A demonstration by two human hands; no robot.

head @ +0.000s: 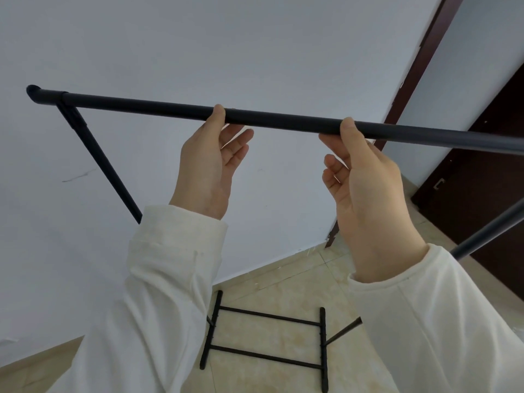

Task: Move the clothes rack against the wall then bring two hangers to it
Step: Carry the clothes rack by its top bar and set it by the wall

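Observation:
The black clothes rack stands right in front of me, and its top bar [283, 120] runs across the view at hand height. My left hand [209, 165] holds the bar loosely near its middle, thumb on the near side and fingers spread just under it. My right hand [365, 188] grips the bar a little further right in the same way. The rack's left upright [99, 157] slants down behind my left sleeve. Its base frame [266, 338] rests on the tiled floor close to the white wall [170, 46]. No hangers are in view.
A dark brown door and its frame [482, 194] stand at the right, beside the wall's corner. The rack's right upright [490, 231] crosses in front of the door. Beige floor tiles [297, 279] show below, between my white sleeves.

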